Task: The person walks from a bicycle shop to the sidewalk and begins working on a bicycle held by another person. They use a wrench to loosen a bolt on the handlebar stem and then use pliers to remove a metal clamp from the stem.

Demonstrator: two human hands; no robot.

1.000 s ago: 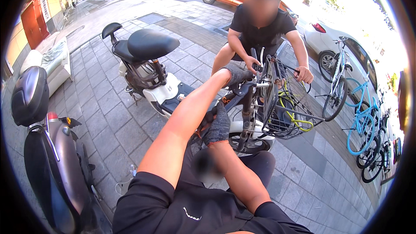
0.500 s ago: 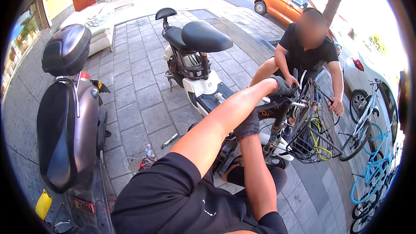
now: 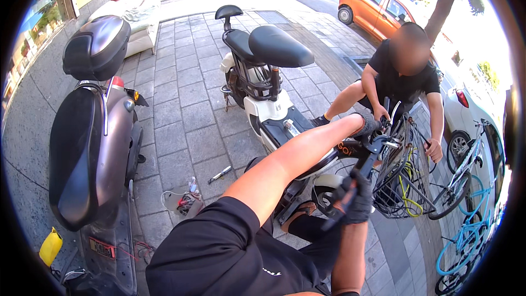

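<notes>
My left hand, in a dark knit glove, is closed around the handlebar area of a white and black electric scooter. Below it, my gloved right hand grips the handle of a large dark wrench. The wrench's head lies against the steering stem, just under my left hand; the exact contact is hidden. A black wire basket with a yellow-green cable inside hangs at the scooter's front. Across from me, a co-worker in black has one hand at the handlebar and the other on the basket.
On the left stands a grey scooter with a top box and a red meter on its footboard. A screwdriver-like tool and a small pile of red and white parts lie on the paving. Bicycles line the right.
My right hand has drawn down and back from the stem, and the wrench now shows in it. My left hand stays at the handlebar. The whole view has shifted slightly.
</notes>
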